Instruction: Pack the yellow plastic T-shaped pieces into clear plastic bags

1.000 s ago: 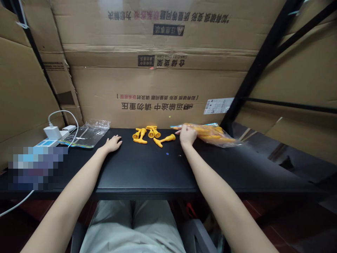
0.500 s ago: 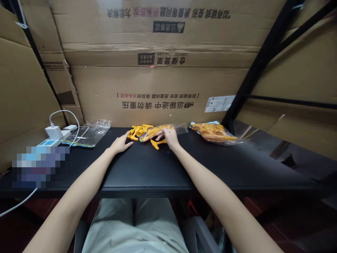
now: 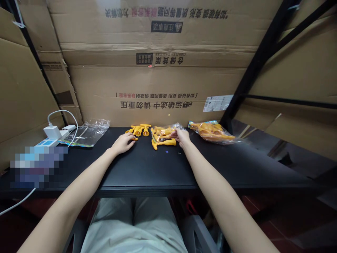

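Note:
My left hand [image 3: 123, 143] rests on the black table, its fingers curled over a yellow T-shaped plastic piece [image 3: 135, 139]; only one end shows past the fingertips. Just behind it stand several more yellow T-shaped pieces [image 3: 138, 130] with hollow, flared ends. To their right lies a clear plastic bag [image 3: 163, 132] with yellow pieces inside. My right hand [image 3: 182, 136] is at this bag's right end, fingers reaching out over it and parted. In front of the bag, a loose yellow T-shaped piece [image 3: 164, 143] lies flat, close to my right thumb.
Another filled bag [image 3: 210, 131] lies at the right. An unfilled clear bag [image 3: 92, 133] is at the left, beside a power strip with a white charger [image 3: 52, 132] and cable. Cardboard [image 3: 155, 80] walls the back, and a black post [image 3: 250, 70] stands right.
My right hand has moved right, and the bag now lies flatter and farther right, uncovering the loose piece. My left hand's fingers have closed over a yellow piece, pulled slightly away from the others.

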The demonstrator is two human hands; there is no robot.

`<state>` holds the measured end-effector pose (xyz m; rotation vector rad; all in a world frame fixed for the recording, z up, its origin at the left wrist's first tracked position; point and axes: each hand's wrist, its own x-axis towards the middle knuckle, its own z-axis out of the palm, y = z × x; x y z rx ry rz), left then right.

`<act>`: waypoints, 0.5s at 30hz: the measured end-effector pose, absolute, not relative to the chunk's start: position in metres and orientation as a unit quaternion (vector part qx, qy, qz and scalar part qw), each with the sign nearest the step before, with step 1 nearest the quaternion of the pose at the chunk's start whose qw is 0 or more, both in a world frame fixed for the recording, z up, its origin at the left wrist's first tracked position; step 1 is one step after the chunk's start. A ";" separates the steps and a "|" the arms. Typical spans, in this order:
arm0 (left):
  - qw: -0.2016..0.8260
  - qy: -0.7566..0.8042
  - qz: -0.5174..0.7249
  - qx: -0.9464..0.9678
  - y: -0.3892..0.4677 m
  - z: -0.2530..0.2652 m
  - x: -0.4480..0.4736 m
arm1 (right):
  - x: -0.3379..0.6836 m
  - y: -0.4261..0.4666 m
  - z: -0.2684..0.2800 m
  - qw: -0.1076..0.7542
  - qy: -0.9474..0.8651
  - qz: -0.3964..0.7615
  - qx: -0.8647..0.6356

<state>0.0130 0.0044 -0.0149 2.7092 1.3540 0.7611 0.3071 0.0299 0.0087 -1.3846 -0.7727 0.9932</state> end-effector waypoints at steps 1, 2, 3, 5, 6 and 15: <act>0.009 0.414 0.244 0.877 0.002 -0.013 0.018 | 0.310 0.029 0.008 0.578 -0.335 0.420 -0.615; 0.005 0.394 0.245 0.886 -0.001 -0.012 0.023 | 0.314 0.029 0.008 0.558 -0.340 0.413 -0.634; 0.001 0.374 0.244 0.895 -0.003 -0.011 0.029 | 0.319 0.028 0.008 0.532 -0.350 0.411 -0.653; -0.006 0.330 0.230 0.916 -0.008 -0.010 0.043 | 0.328 0.026 0.008 0.465 -0.370 0.427 -0.681; -0.007 0.310 0.216 0.926 -0.010 -0.010 0.051 | 0.333 0.024 0.008 0.426 -0.378 0.445 -0.691; -0.022 0.394 0.116 0.911 0.000 -0.017 0.114 | 0.336 0.023 0.004 0.391 -0.349 0.566 -0.636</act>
